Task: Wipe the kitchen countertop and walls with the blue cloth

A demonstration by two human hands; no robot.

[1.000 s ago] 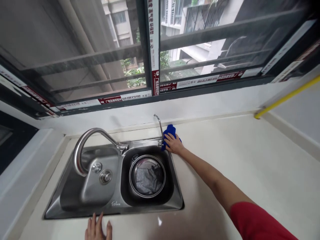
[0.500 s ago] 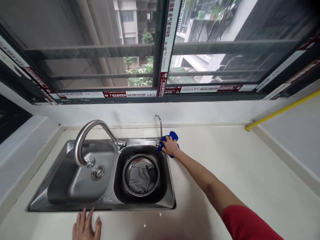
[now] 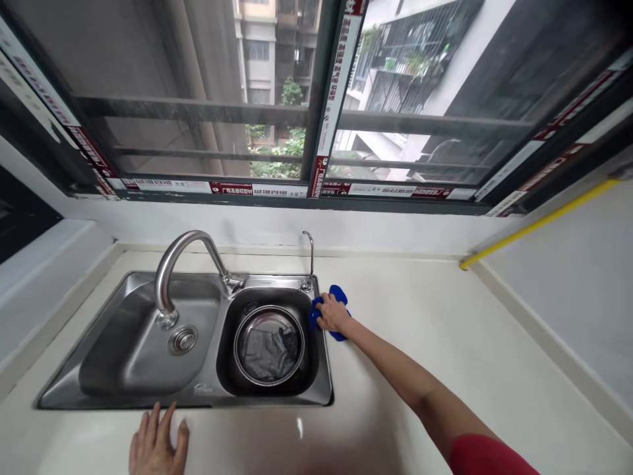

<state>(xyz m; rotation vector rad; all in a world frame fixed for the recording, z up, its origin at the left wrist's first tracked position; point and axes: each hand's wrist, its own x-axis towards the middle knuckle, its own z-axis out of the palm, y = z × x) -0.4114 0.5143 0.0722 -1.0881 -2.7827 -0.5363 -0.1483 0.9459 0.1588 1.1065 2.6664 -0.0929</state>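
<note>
Moments on, a right hand (image 3: 332, 314) in a red sleeve (image 3: 475, 458) has worked a blue cloth (image 3: 338, 295) away from the base of a slim tap (image 3: 312, 257) and onto the right rim of a stainless-steel double sink (image 3: 277, 399). Its fingers (image 3: 324, 305) are curled close and bunched over the fabric, pressing it down where the steel meets a cream counter (image 3: 405, 310). Just left of those fingertips, the dark right bowl holds a round steel pan (image 3: 269, 308) with crumpled grey material (image 3: 267, 353) inside, though exactly what it is cannot be made out. The slim tap rises just above the same fingers, at the back of the sink. Farther left of them, a curved gooseneck faucet (image 3: 171, 247) arches over the left bowl and its drain strainer (image 3: 182, 340). Well apart, below and to the left of the right fingers, a left hand (image 3: 157, 443) rests at the counter's front edge, its fingers spread wide and holding nothing. Far beyond the right fingertips, a yellow strip (image 3: 539, 224) runs along the wall, and a dark-framed window (image 3: 321, 119) above the sink looks out on neighbouring balconies.
</note>
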